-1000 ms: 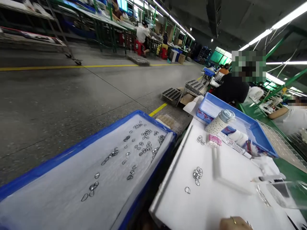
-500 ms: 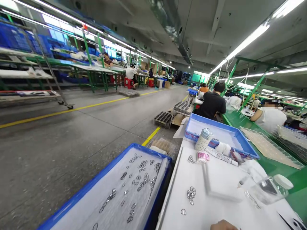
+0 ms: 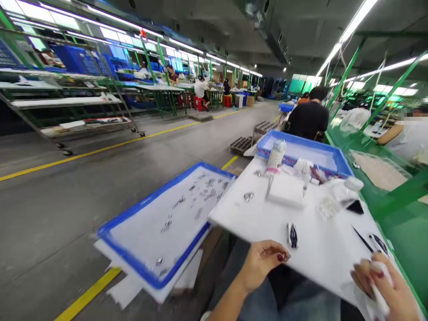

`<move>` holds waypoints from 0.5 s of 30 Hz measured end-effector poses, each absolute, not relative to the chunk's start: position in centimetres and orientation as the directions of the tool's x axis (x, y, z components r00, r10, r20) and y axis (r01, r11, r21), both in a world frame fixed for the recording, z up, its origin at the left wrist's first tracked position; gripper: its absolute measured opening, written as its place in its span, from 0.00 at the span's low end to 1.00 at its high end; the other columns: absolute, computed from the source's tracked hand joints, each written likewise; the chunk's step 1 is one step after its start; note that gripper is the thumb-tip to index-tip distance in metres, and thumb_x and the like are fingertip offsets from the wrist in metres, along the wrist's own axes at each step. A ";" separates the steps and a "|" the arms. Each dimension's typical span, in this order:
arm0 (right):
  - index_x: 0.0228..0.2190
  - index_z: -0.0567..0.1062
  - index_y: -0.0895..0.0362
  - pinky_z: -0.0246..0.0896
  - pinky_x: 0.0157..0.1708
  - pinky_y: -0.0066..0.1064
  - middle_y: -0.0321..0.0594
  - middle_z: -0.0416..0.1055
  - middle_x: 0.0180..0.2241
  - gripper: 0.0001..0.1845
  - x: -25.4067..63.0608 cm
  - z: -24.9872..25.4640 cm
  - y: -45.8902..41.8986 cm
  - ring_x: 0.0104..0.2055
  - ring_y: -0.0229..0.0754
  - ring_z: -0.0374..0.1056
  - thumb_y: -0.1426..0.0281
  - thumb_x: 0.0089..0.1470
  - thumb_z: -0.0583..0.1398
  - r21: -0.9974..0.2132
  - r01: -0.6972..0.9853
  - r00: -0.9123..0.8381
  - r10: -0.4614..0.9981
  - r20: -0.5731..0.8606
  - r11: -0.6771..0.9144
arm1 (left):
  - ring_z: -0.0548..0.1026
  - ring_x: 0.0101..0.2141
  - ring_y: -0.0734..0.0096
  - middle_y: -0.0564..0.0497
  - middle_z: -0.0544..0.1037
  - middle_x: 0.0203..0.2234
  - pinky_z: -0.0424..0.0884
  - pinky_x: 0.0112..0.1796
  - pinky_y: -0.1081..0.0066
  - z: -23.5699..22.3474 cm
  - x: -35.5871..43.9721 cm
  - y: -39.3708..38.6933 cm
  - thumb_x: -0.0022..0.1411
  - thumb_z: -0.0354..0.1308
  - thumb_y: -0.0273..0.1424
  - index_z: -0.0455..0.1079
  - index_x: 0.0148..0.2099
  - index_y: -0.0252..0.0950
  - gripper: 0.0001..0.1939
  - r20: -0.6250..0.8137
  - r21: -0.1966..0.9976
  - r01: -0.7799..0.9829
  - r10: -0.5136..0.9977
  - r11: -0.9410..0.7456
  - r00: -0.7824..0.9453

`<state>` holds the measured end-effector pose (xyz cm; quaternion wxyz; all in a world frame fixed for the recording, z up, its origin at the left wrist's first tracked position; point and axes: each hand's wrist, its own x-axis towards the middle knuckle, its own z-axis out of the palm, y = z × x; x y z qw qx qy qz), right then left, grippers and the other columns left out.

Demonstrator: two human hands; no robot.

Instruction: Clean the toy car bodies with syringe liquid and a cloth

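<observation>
My left hand (image 3: 262, 263) is at the table's front edge, thumb and fingertips pinched together. A tiny dark bit shows at the fingertips, too small to name. My right hand (image 3: 389, 283), blurred, is closed around a white, tube-like thing (image 3: 381, 290) near the right side of the table. Between the hands and further in lies a small black-and-white object (image 3: 293, 236). Just beyond my right hand are a dark pointed tool (image 3: 363, 239) and another black-and-white object (image 3: 379, 244). A small pile of metal rings (image 3: 248, 197) rests on the white table (image 3: 254, 223).
A blue-rimmed tray (image 3: 133, 254) with many scattered rings stands left, below table height. On the table are a white foam block (image 3: 287, 191), a patterned bottle (image 3: 276, 156), a clear jar (image 3: 341, 194) and another blue tray (image 3: 307, 145). Other people sit ahead along the green bench (image 3: 344, 138).
The view has tilted down and shifted left, so the table's front edge and my lap now show. Both hands have come into fuller view; only part of one hand showed before.
</observation>
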<state>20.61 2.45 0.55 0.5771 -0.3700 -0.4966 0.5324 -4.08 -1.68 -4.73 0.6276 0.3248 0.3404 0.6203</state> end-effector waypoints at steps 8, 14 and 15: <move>0.22 0.55 0.55 0.47 0.19 0.23 0.24 0.44 0.14 0.33 18.5 -3.3 -2.8 0.17 0.30 0.43 0.53 0.44 0.72 -0.856 -0.476 -0.113 0.951 0.288 0.203 | 0.75 0.26 0.72 0.46 0.81 0.26 0.71 0.35 0.70 -10.9 2.9 -12.1 0.41 0.77 0.44 0.80 0.33 0.29 0.24 -0.284 0.815 -0.447 0.926 0.370 0.248; 0.26 0.61 0.54 0.55 0.19 0.22 0.26 0.55 0.20 0.28 18.8 -7.7 -7.1 0.20 0.30 0.56 0.54 0.41 0.72 -0.797 -0.580 -0.012 0.977 0.215 0.168 | 0.77 0.30 0.75 0.47 0.82 0.29 0.71 0.37 0.74 -13.2 2.0 -15.9 0.46 0.76 0.38 0.80 0.36 0.31 0.18 -0.354 0.831 -0.339 0.890 0.440 0.288; 0.27 0.61 0.54 0.53 0.17 0.21 0.26 0.58 0.21 0.27 18.8 -7.8 -7.6 0.19 0.29 0.55 0.54 0.43 0.71 -0.803 -0.577 -0.031 0.978 0.206 0.151 | 0.77 0.30 0.75 0.48 0.82 0.30 0.71 0.36 0.74 -12.9 1.7 -16.1 0.47 0.76 0.38 0.80 0.36 0.32 0.17 -0.343 0.834 -0.351 0.899 0.425 0.272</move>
